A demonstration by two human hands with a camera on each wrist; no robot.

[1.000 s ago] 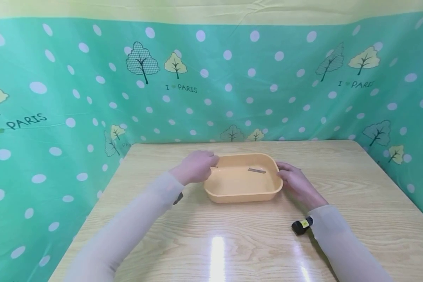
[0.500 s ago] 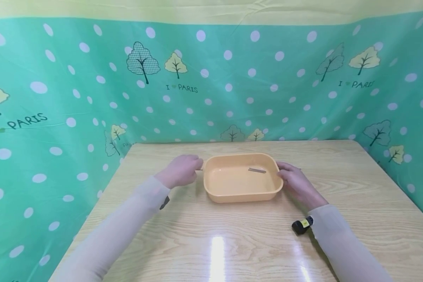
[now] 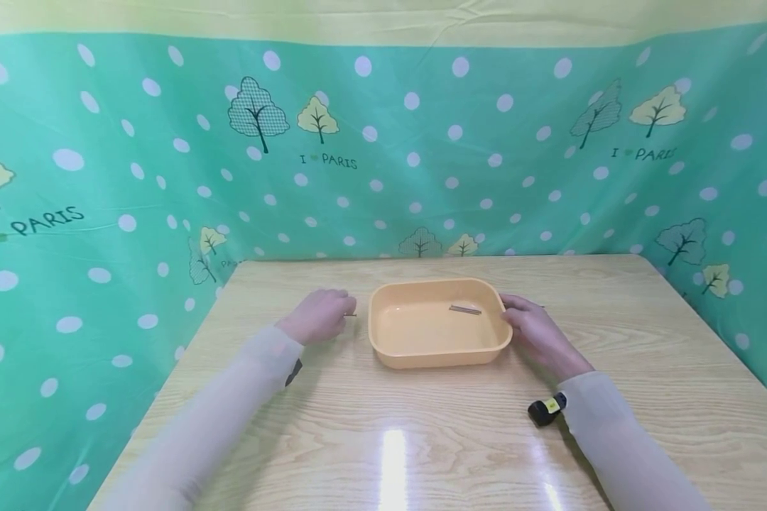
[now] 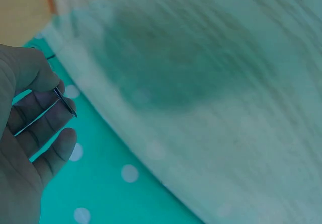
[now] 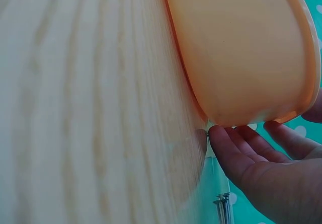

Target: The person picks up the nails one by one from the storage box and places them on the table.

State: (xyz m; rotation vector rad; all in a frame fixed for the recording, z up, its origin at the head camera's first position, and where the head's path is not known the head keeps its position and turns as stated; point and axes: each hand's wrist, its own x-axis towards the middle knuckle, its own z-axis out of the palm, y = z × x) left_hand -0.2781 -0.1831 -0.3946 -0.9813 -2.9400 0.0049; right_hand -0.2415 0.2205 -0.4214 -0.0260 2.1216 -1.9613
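Observation:
My left hand [image 3: 317, 316] is over the table, left of an orange plastic container [image 3: 444, 360] and apart from it. It pinches a thin metal nail [image 4: 65, 102] between thumb and fingers; the pointed end shows in the left wrist view. My right hand [image 3: 542, 339] holds the container's right end by the rim, with fingers against the outer wall in the right wrist view. Inside the container, toward the right, lie a few nails [image 3: 465, 309] side by side. More nails [image 5: 224, 206], heads showing, lie past my right hand, mostly hidden in the head view.
The wooden table [image 3: 460, 433] carries the container near its far side. A green dotted curtain [image 3: 415, 184] hangs behind and along both sides. A small black device [image 3: 547, 409] sits at my right wrist.
My left hand has moved left from over the container's left rim, carrying the nail, and then sunk slightly toward the table. My right hand and the container have stayed in place.

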